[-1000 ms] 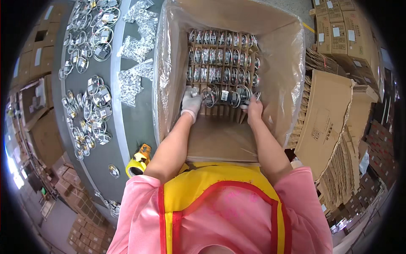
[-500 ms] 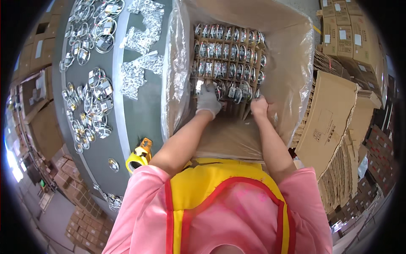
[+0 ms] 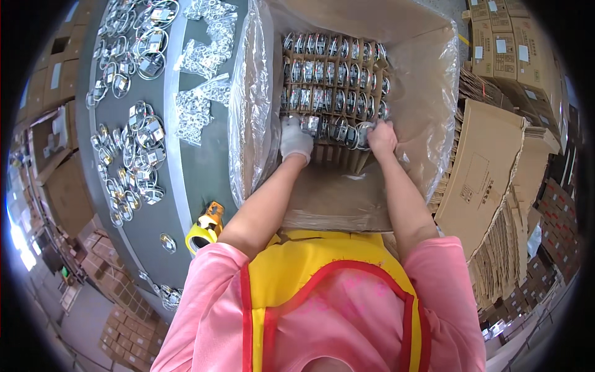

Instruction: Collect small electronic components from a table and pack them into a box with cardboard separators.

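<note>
My left hand [image 3: 296,141], in a pale grey glove, reaches into a plastic-lined carton [image 3: 338,218] at the left end of the nearest row of parts. Its fingertips are hidden among the divider and the parts. At the right end of that row my bare right hand [image 3: 382,137] has its fingers closed; what they pinch is too small to make out. A coiled cable part [image 3: 358,136] lies right beside its fingertips. Several rows of metal parts with coiled cables [image 3: 322,73] stand upright in the brown cardboard divider [image 3: 338,113]. Bare divider slats [image 3: 341,158] show below the nearest row.
Left of the carton a dark green table [image 3: 207,167] bears loose cable parts [image 3: 145,133] and clear bags of small metal pieces [image 3: 195,111]. A yellow-and-orange tape dispenser [image 3: 206,228] stands at its near edge. Flattened cardboard [image 3: 480,173] is stacked at the right.
My left hand has moved left to the row's end. My right hand has moved up, away from me, to the right end of the nearest row, beside a coiled cable.
</note>
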`<state>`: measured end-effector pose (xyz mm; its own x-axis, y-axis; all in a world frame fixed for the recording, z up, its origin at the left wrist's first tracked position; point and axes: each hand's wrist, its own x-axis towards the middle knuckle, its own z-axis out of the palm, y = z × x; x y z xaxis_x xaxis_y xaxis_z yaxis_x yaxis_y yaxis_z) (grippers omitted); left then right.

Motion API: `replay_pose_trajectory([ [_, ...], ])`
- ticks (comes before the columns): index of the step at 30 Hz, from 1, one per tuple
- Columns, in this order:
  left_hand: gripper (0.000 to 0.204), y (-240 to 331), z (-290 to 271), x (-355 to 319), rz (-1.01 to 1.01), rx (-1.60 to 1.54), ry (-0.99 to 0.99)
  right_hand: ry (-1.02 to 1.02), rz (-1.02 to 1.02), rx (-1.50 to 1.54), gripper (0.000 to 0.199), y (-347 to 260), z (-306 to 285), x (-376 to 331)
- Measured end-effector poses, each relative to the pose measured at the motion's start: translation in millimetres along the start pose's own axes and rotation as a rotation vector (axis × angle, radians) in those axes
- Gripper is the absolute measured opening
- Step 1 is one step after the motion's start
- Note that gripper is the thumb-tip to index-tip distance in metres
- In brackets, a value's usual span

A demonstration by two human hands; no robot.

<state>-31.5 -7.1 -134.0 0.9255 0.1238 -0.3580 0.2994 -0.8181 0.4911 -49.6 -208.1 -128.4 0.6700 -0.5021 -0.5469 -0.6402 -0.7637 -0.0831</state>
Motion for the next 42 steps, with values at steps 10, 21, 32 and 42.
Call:
replay_pose_trajectory([
  [10,0.020,-15,3,15,-0.287,-0.362,-0.120,0.143,-0.034,0.013,0.025,16,21,-12],
  [21,0.020,-24,6,13,-0.180,0.007,-0.311,-0.090,-0.068,0.063,0.037,7,14,-12],
  [32,0.039,-1,5,1,0.186,0.130,-0.437,-0.143,-0.231,0.151,0.031,-40,19,-23],
  [42,0.070,12,9,4,0.092,0.021,-0.456,0.170,-0.557,0.123,0.017,-36,22,-44],
])
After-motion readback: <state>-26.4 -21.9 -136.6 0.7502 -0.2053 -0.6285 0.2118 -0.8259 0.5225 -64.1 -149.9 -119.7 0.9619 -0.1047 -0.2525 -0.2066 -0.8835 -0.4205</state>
